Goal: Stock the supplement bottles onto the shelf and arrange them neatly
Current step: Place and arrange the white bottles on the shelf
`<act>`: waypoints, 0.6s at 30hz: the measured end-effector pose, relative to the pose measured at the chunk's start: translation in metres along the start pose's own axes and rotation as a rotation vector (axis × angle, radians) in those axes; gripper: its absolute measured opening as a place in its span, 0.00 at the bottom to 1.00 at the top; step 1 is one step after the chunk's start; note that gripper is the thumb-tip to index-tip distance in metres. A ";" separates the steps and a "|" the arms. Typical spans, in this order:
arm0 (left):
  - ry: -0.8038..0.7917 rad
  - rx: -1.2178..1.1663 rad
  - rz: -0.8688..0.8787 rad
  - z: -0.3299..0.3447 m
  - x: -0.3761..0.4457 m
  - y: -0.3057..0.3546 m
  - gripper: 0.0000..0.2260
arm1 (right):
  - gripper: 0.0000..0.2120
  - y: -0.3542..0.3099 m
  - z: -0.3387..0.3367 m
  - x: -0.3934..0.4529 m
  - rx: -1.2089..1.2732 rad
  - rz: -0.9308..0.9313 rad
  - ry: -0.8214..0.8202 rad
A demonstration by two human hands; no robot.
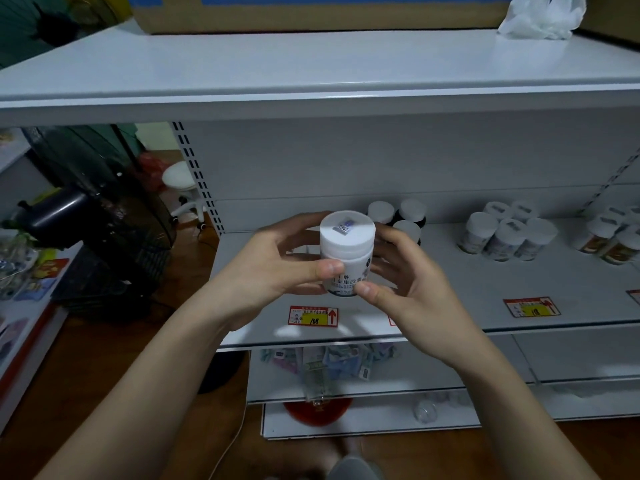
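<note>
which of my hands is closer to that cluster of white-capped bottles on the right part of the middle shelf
Right. The right hand, gripping the white-lidded supplement bottle, is on the side toward the cluster of white-capped bottles. The left hand holds the bottle's far side, farther away.

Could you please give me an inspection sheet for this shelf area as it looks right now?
Surface: white shelf, two price tags on its front edge.
Job's things: one white-capped bottle held upright in front of the shelf; three bottle groups stand at the back.
Clutter: packets on the lower shelf; box and plastic bag on top.
Grippers: left hand and right hand both grip the bottle.
Cables: a light cord on the floor.
Surroundings: fan and stool at left.
</note>
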State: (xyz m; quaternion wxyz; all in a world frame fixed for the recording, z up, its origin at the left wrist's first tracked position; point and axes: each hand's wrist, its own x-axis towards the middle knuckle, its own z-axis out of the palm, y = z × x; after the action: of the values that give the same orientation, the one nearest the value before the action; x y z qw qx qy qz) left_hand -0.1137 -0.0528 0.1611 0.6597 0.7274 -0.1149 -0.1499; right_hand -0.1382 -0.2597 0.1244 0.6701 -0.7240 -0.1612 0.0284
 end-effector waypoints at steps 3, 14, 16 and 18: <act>0.029 -0.005 0.002 -0.002 0.004 -0.005 0.27 | 0.27 0.001 0.001 0.005 0.041 0.020 -0.005; 0.413 -0.199 -0.114 -0.047 0.070 -0.049 0.20 | 0.29 0.121 0.002 0.052 -0.608 0.344 0.013; 0.446 -0.189 -0.105 -0.057 0.083 -0.053 0.15 | 0.31 0.143 0.005 0.061 -0.759 0.377 -0.048; 0.529 -0.167 -0.103 -0.064 0.095 -0.056 0.13 | 0.33 0.161 0.009 0.067 -0.904 0.400 -0.099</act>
State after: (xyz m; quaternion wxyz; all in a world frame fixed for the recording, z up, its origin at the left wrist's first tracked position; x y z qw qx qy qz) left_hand -0.0033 -0.0227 0.1041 0.7160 0.6891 0.1113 0.0030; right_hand -0.0459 -0.2413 -0.0227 0.2618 -0.9567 -0.0471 0.1182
